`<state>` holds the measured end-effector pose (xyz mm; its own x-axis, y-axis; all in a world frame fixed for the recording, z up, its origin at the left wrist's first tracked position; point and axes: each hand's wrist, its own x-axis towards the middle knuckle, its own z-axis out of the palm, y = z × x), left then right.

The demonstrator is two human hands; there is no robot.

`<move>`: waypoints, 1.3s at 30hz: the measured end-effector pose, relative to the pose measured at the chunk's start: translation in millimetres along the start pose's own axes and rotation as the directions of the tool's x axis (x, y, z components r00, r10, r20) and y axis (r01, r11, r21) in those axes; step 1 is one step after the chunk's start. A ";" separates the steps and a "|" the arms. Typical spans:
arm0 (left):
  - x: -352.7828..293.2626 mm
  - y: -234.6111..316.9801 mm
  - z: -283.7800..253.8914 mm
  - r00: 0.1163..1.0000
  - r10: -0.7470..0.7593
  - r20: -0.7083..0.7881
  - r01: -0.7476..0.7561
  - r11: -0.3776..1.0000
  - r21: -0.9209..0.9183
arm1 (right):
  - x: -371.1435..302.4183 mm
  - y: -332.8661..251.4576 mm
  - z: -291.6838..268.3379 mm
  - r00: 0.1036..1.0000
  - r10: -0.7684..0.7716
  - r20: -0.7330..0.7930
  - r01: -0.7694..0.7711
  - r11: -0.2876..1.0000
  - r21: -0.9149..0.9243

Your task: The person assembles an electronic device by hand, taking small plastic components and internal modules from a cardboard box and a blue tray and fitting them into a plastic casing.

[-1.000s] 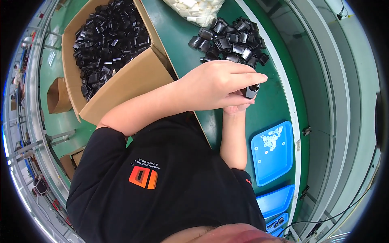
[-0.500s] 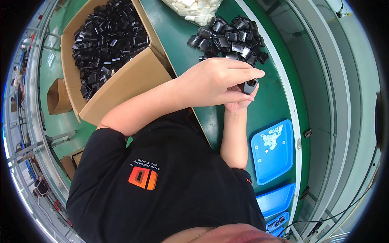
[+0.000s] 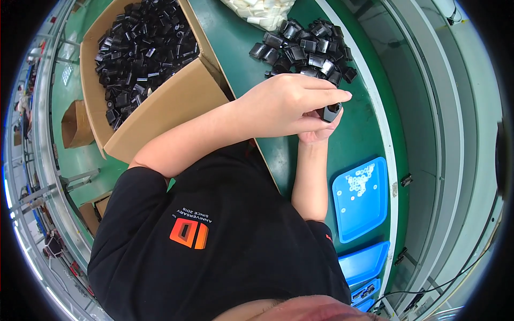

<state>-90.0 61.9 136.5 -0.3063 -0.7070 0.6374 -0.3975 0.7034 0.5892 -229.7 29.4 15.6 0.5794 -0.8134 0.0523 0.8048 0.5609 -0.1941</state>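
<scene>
Above the green table, both of my hands meet around a small black plastic part (image 3: 331, 113) with a round hole in its visible end. My left hand (image 3: 292, 106) reaches across from the left, its fingers closed over the part from above. Beneath it my right hand (image 3: 317, 135) grips the same part from below; most of its fingers are hidden behind the left hand and the part. Just beyond my hands lies a heap of similar glossy black parts (image 3: 311, 47) on the table.
At the left stands an open cardboard box (image 3: 166, 109) full of black parts. A clear bag of white pieces (image 3: 261, 12) sits at the far edge. To the right, a blue tray (image 3: 361, 216) holds small white rings, with another blue tray (image 3: 367, 263) nearer me.
My hands stay closed on the black part, which has tilted very slightly. The whole view has shifted a little.
</scene>
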 end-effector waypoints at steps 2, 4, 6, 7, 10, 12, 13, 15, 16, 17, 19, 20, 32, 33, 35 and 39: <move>-0.4 0.1 -0.6 0.999 -0.040 0.009 0.041 0.999 -0.035 | 0.0 -1.9 9.7 0.999 -0.013 0.050 0.015 1.000 -0.026; -2.6 -1.6 -1.4 1.000 -0.017 0.009 0.017 1.000 -0.018 | 1.9 -0.7 52.4 0.774 0.077 -0.628 0.100 0.965 0.243; -2.5 -0.5 -1.1 1.000 -0.024 0.013 0.025 0.999 -0.026 | -0.5 -1.0 42.5 0.798 0.071 -0.599 0.103 0.963 0.251; -2.1 0.4 -1.6 0.999 -0.032 0.019 0.032 0.999 -0.033 | -2.1 -0.1 35.3 0.820 0.064 -0.569 0.106 0.960 0.261; -1.5 -0.3 -1.6 1.000 -0.015 0.018 0.015 1.000 -0.020 | -0.9 1.2 0.8 0.999 -0.045 -0.008 0.044 0.997 -0.064; -2.5 -2.0 -0.5 1.000 -0.002 0.008 0.002 1.000 -0.011 | -2.6 3.6 0.0 0.998 -0.051 -0.026 0.050 0.998 -0.050; -2.9 -2.6 0.5 1.000 0.012 0.000 -0.012 1.000 -0.002 | -2.8 4.6 0.9 0.997 -0.059 -0.044 0.057 0.998 -0.036; -2.8 -2.9 2.0 1.000 0.027 -0.013 -0.027 1.000 0.015 | -1.0 3.5 0.4 0.997 -0.059 -0.049 0.057 0.998 -0.037; -2.9 -3.2 2.4 0.999 0.043 -0.025 -0.042 0.999 0.030 | 0.1 2.8 -0.1 0.997 -0.061 -0.053 0.059 0.997 -0.040; -3.5 -4.0 2.6 0.999 0.042 -0.024 -0.042 0.999 0.029 | 1.5 2.2 -2.0 0.997 -0.062 -0.054 0.059 0.997 -0.040; -4.5 -5.5 2.2 1.000 0.001 -0.001 -0.001 0.999 -0.036 | 4.6 2.4 -0.8 0.986 -0.061 0.154 0.067 0.997 -0.036; -4.0 -5.7 1.8 1.000 0.002 -0.001 -0.002 0.999 -0.037 | 1.9 2.0 1.9 0.986 -0.062 0.154 0.068 0.997 -0.037; -2.0 -10.0 -12.7 0.999 0.022 -0.026 -0.019 0.993 0.119 | -1.2 -13.5 44.4 0.828 -0.529 0.186 0.431 0.388 -0.815; -3.8 -10.5 -15.2 1.000 0.022 -0.021 -0.019 0.992 0.126 | -5.2 -20.1 54.6 0.905 -0.379 0.192 0.339 0.373 -0.863; -4.8 -9.3 -14.9 0.999 0.009 0.032 -0.014 0.987 0.159 | -10.7 -18.3 72.1 0.970 -0.238 0.050 0.198 0.651 -0.732; -5.5 -7.0 -10.8 0.989 -0.137 0.045 0.131 0.983 0.125 | -6.4 -23.5 59.7 0.981 -0.171 0.096 0.193 0.758 -0.623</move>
<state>-76.2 61.7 134.3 -0.2876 -0.7996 0.5272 -0.5391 0.5901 0.6009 -244.7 30.6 78.3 0.4427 -0.8787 0.1788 0.6417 0.1712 -0.7476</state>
